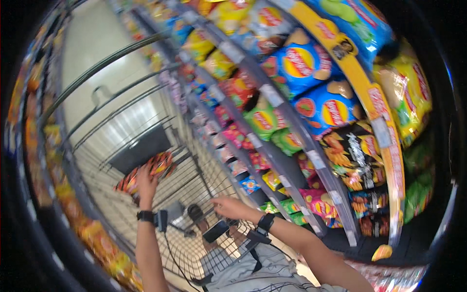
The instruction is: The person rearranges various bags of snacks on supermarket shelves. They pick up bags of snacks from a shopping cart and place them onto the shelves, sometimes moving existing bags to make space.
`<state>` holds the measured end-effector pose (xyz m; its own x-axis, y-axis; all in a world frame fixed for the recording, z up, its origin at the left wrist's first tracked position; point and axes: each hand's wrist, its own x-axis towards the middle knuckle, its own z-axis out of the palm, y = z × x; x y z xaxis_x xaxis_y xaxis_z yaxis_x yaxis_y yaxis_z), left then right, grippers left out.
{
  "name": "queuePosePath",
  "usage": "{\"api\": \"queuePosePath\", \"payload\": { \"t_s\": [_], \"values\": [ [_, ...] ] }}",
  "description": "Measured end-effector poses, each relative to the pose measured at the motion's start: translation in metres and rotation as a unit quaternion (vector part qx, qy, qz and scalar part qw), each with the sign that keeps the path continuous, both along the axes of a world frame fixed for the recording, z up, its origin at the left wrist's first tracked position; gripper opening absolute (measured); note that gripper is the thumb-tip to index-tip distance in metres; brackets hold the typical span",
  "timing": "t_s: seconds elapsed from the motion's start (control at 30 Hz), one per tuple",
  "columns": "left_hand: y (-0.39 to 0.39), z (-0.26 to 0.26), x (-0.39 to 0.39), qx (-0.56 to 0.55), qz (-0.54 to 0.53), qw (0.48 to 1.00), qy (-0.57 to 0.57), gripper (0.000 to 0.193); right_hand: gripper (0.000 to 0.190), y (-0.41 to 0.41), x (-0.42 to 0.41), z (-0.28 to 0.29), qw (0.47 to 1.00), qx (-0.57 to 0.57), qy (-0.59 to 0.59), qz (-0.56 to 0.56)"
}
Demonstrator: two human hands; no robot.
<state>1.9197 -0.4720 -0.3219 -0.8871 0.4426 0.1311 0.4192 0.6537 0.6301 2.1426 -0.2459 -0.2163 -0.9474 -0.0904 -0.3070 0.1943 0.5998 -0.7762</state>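
A metal wire shopping cart (175, 204) stands before me, seen from above. My left hand (146, 182) reaches into it and lies on an orange and black striped snack bag (160, 166); its fingertips are blurred, so whether they grip the bag cannot be told. The bag lies beside a dark flat panel (140, 146) at the far part of the cart. My right hand (228, 208) is over the near right part of the cart, fingers loosely bent, with nothing seen in it. Both wrists wear dark bands with small devices. A dark phone-like device (215, 231) sits at the near side of the cart.
Shelves of chip bags in blue (323, 109), black (355, 157) and green (264, 120) rise close on the right, edged by a yellow display strip (379, 109). Another shelf with orange and yellow packets (98, 237) runs along the left. Pale aisle floor (109, 69) shows beyond the cart.
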Motion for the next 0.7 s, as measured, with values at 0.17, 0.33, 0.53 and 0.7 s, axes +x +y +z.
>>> {"api": "queuePosePath", "payload": {
  "t_s": [0.17,0.33,0.53,0.7],
  "values": [
    [0.024,-0.019,-0.019,-0.158,-0.048,0.986,0.032,0.067,0.028,0.014,0.027,0.004,0.996,0.000,-0.068,-0.055],
    [0.038,-0.014,-0.007,-0.242,0.021,0.969,0.036,0.068,0.029,0.012,0.036,0.015,0.991,0.009,-0.100,-0.091],
    [0.028,-0.009,0.008,-0.248,-0.034,0.966,0.064,0.041,0.030,0.014,0.049,0.022,0.992,-0.014,-0.067,-0.106],
    [0.033,0.097,0.043,-0.243,-0.144,0.959,0.020,0.040,0.033,0.024,0.075,0.044,0.991,0.017,-0.026,-0.127]
  ]
}}
